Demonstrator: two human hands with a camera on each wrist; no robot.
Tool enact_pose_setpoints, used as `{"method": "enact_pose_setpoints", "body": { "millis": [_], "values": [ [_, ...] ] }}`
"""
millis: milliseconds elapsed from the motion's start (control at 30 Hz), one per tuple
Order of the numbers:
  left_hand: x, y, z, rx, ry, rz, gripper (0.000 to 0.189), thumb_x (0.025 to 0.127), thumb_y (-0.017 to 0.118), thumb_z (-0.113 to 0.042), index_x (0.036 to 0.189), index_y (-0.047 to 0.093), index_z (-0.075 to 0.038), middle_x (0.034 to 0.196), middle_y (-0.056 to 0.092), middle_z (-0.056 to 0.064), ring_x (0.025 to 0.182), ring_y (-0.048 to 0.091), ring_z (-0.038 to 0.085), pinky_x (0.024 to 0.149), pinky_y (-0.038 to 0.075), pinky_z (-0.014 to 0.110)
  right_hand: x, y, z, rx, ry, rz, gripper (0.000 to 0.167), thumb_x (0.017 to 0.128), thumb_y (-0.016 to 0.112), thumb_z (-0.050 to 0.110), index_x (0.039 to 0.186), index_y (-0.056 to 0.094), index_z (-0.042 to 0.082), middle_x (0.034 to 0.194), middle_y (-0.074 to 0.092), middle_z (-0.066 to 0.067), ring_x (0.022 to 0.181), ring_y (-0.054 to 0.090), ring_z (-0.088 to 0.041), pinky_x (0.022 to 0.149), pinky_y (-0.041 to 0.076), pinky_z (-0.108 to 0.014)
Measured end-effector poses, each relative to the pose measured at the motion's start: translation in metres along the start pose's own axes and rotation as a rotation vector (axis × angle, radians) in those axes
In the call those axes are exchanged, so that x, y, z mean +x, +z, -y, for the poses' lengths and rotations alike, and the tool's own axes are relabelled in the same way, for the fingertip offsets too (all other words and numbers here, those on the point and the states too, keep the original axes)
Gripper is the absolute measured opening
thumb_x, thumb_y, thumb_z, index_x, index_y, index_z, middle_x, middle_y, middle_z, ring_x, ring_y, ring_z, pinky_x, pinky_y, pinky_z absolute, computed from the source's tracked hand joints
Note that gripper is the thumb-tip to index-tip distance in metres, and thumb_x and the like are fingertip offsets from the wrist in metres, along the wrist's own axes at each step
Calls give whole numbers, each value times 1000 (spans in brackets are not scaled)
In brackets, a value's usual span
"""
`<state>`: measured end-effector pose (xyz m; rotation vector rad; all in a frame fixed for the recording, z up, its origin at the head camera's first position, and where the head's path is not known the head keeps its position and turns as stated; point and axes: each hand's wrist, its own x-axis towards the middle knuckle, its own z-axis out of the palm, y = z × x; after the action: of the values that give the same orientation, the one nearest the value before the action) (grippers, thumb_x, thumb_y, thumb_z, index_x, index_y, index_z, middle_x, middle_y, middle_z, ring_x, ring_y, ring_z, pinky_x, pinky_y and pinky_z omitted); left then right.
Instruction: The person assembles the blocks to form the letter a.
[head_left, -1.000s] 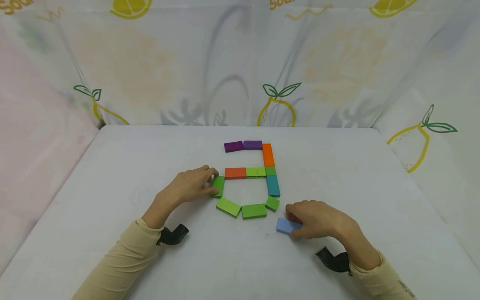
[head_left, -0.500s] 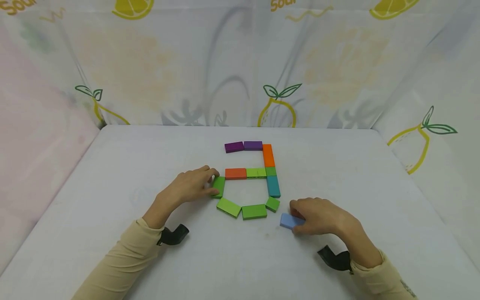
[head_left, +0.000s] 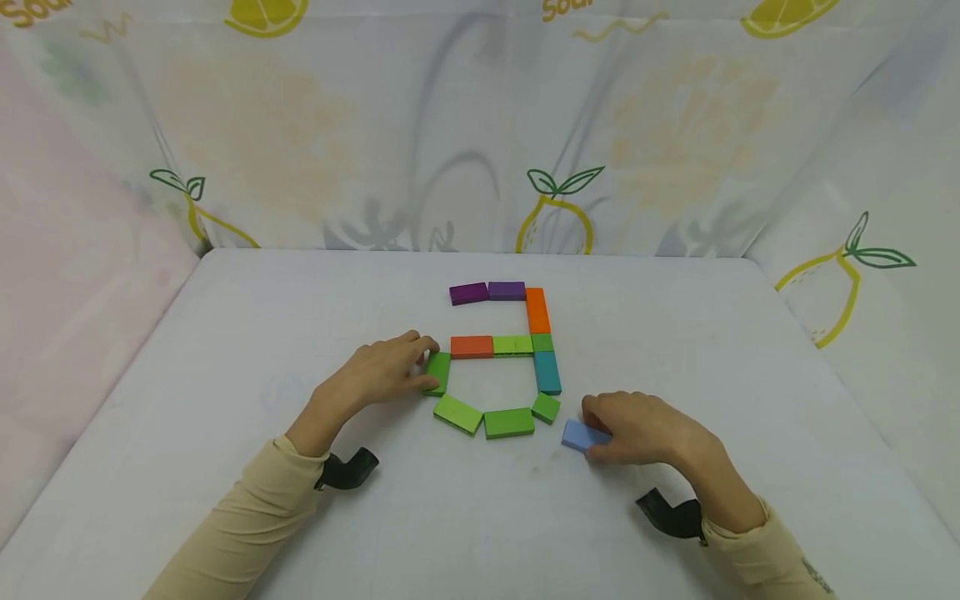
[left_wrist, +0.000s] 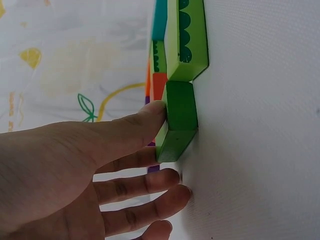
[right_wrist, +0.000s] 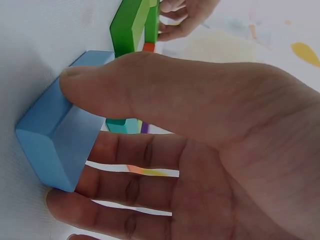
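My left hand (head_left: 382, 367) holds a green block (head_left: 439, 373) between thumb and fingers at the left side of a block outline. In the left wrist view the thumb presses the top of that green block (left_wrist: 182, 105), which lies on the table. At the lower right my right hand (head_left: 641, 429) pinches a light blue block (head_left: 581, 436), thumb on the near side and fingers on the far side. The right wrist view shows this blue block (right_wrist: 75, 135) flat on the cloth and slightly slanted, apart from the small green block (head_left: 546, 407).
The outline also has purple blocks (head_left: 468, 293) at the back, an orange one (head_left: 537, 310), a red one (head_left: 471, 347), a teal one (head_left: 547, 372) and several greens (head_left: 509, 422). White cloth (head_left: 480, 533) covers the table; a lemon-print curtain (head_left: 465, 125) hangs behind.
My right hand has slid the blue block a little away from me and to the right, turning it slightly. The left hand and the outline stay in place.
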<state>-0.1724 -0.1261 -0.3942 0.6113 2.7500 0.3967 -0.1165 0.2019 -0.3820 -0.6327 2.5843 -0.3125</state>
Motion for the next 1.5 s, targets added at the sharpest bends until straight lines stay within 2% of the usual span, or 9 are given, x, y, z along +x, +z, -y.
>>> {"method": "enact_pose_setpoints", "body": {
  "millis": [233,767,1133,1500],
  "values": [
    [0,0,-1,1,-3,0,50,86,67,-35,128,55,-11,110,60,7,80,60,18,62,45,30,2,-1,-2,6,8,-20,23,78,73,21,89,55,13,72,49,4,66,44,-11,57,36,-25],
    [1,-1,-1,-2,-12,14,51,87,67,-37,129,54,-13,111,59,5,80,59,17,64,45,32,7,2,-6,-27,-46,-94,22,79,74,23,89,57,12,72,50,4,65,43,-8,57,35,-22],
    [0,0,0,-10,-20,23,51,86,67,-37,130,54,-13,111,58,5,78,57,15,64,43,31,9,3,-5,-30,-51,-108,22,80,74,24,88,57,12,70,49,4,63,43,-8,56,35,-21],
    [0,0,0,-16,0,12,50,87,66,-36,129,54,-12,109,58,6,75,55,14,60,41,29,10,4,-5,-34,-47,-120,23,80,74,27,89,58,12,69,48,4,63,42,-8,55,34,-21]
  ]
}}
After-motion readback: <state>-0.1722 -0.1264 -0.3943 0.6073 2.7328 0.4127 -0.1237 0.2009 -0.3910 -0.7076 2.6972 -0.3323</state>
